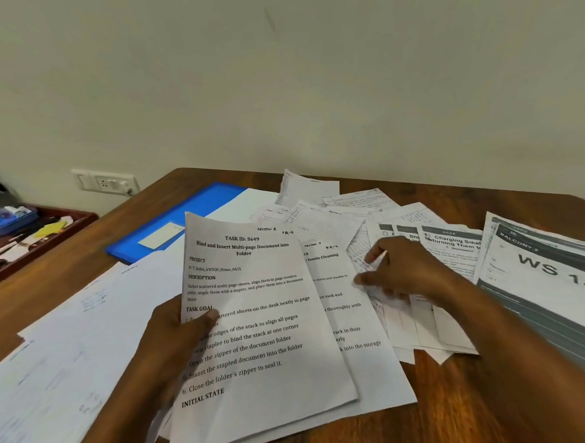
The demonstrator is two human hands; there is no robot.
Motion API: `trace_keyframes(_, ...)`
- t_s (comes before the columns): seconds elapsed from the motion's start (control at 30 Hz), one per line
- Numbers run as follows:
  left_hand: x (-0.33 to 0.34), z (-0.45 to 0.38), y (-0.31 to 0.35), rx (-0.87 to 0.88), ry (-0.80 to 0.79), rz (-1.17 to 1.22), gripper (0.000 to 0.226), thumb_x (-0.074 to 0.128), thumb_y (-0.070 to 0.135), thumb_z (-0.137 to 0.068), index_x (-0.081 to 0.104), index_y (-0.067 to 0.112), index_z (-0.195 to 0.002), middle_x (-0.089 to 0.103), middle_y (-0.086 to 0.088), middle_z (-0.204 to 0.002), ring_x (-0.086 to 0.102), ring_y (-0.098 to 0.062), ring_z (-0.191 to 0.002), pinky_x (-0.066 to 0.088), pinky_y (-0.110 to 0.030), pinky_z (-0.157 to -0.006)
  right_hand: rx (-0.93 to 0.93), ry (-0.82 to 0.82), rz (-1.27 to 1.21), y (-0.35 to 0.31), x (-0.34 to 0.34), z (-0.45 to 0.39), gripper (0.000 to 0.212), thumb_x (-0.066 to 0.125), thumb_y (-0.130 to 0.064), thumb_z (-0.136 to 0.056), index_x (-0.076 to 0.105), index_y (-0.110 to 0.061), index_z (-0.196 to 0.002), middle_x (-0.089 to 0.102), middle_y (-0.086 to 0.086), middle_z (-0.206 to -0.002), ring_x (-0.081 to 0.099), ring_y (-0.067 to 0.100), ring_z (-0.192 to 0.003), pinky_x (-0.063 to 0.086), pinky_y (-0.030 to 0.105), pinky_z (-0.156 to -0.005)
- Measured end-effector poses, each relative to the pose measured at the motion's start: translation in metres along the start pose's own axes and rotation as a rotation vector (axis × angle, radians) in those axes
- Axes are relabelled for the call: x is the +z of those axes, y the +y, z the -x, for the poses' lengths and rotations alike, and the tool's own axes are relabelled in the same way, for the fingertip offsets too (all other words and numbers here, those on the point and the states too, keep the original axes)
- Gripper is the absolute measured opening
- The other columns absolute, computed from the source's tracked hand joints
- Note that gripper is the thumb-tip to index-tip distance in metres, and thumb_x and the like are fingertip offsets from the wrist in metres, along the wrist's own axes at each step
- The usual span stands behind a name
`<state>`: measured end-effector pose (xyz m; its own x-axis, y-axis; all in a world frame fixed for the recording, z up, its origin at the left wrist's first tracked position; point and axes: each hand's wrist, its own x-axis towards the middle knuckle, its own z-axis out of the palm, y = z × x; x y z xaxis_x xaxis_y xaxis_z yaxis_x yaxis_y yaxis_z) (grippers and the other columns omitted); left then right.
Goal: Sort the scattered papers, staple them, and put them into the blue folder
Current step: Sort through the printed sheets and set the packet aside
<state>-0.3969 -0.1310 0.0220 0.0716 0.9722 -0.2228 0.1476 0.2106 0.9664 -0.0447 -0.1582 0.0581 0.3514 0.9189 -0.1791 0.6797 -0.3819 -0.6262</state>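
Observation:
My left hand [176, 338] grips a printed sheet headed "TASK ID: 3649" [255, 322] by its left edge, thumb on top, lifting it over the desk. Under it lies another printed sheet [354, 322] about insole cleaning. My right hand [405, 270] rests on the scattered papers [321, 217] in the middle of the desk, fingers loosely bent and touching a sheet. The blue folder [181, 222] lies flat at the back left, partly covered by white sheets. No stapler shows.
More printed sheets [545, 272] fan out at the right, one marked "WS 14". Blank-side pages [73, 335] cover the desk's left. A red tray [26, 237] with pens and a blue box stands beyond the wooden desk [456, 398], below a wall socket [107, 183].

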Motion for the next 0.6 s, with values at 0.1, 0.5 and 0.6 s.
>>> trace_keyframes(0.1,0.003,0.000,-0.001,-0.006,-0.001,-0.009,0.014,0.064,0.006,-0.103,0.071,0.014,-0.112,0.082,-0.012,-0.090,0.080,-0.035,-0.075,0.063,-0.048,-0.072,-0.091,0.054,-0.056,-0.011,0.014,-0.027,0.054,0.093,-0.043,-0.072,0.063,-0.022,-0.112,0.076,0.004,-0.092,0.071,0.016,-0.072,0.055,0.028,-0.062)
trace_keyframes(0.5,0.005,-0.005,-0.009,-0.021,0.016,0.030,0.015,0.064,0.003,-0.102,0.074,0.012,-0.110,0.080,-0.021,-0.095,0.075,-0.052,-0.090,0.056,-0.073,-0.089,-0.097,0.239,-0.194,-0.015,0.052,-0.072,0.052,0.096,-0.026,-0.070,0.070,-0.017,-0.114,0.071,0.001,-0.099,0.067,0.018,-0.094,0.049,0.028,-0.081)
trace_keyframes(0.6,0.005,-0.007,-0.010,-0.024,0.019,0.056,0.016,0.064,0.004,-0.102,0.074,0.011,-0.112,0.080,-0.020,-0.098,0.076,-0.050,-0.091,0.056,-0.073,-0.090,-0.077,0.264,-0.334,-0.007,0.050,-0.068,0.043,0.097,-0.019,-0.068,0.074,-0.019,-0.105,0.077,0.002,-0.088,0.073,0.019,-0.084,0.061,0.037,-0.081)
